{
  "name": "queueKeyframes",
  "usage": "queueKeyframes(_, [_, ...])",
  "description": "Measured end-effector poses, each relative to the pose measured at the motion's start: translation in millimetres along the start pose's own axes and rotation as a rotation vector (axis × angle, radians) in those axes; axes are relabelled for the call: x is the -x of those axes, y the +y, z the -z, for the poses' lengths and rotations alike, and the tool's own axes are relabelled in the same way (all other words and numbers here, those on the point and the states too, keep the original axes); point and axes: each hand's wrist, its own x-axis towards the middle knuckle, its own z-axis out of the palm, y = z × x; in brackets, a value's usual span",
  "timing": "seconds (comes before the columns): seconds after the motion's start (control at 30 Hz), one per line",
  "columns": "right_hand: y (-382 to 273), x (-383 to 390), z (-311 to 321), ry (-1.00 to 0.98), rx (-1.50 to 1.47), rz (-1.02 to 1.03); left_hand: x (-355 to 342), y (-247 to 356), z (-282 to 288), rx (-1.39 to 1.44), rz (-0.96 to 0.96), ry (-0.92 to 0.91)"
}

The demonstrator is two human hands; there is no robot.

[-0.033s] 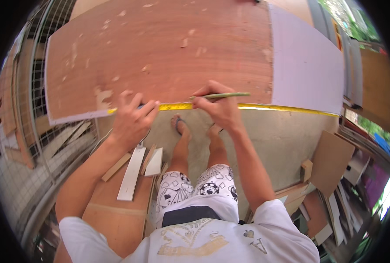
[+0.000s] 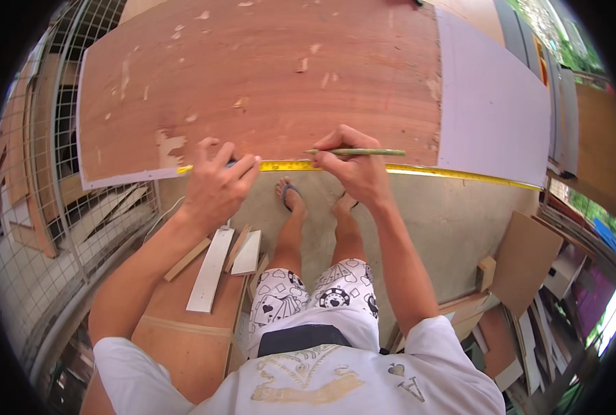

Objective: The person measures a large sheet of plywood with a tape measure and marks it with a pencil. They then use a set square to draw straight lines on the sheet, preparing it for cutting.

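A plywood board [image 2: 266, 76] with a pale panel [image 2: 491, 90] at its right spans the upper view. A yellow tape measure [image 2: 453, 173] lies stretched along its near edge. My left hand [image 2: 218, 183] has its fingers curled over the tape at the left, on a small blue part mostly hidden under them. My right hand [image 2: 356, 169], near the middle of that edge, grips a green pencil [image 2: 381, 151] lying almost level, its point just above the tape at the board's edge.
A wire mesh [image 2: 55, 152] stands at the left. Wood strips [image 2: 210, 270] lie on a plywood surface [image 2: 180, 356] at lower left. My feet [image 2: 287, 194] are on the concrete floor [image 2: 439, 228]. Board offcuts [image 2: 526, 263] are piled at the right, beside a small wood block [image 2: 486, 273].
The board, tape and both hands appear slightly further right and a little higher in the picture, as if the view shifted. Both grips look the same.
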Motion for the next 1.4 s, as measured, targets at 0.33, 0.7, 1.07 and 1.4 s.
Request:
queueKeyframes(0.33, [7.4, -13.6, -16.8, -0.044, 0.286, 0.136, -2.5, 6.1, -9.3, 0.002, 0.006, -0.022])
queueKeyframes(0.7, [20.1, -14.3, -22.6, -0.053, 0.258, 0.306, -2.3, 8.7, -18.1, 0.034, 0.044, 0.055])
queueKeyframes(1.07, [21.0, -12.6, -26.5, -0.052, 0.283, 0.296, -3.4, 9.6, -18.0, 0.047, 0.036, 0.062])
queueKeyframes(1.4, [24.6, -13.8, -25.8, -0.085, 0.289, 0.289, -0.1, 9.8, -20.3, 0.043, 0.055, 0.020])
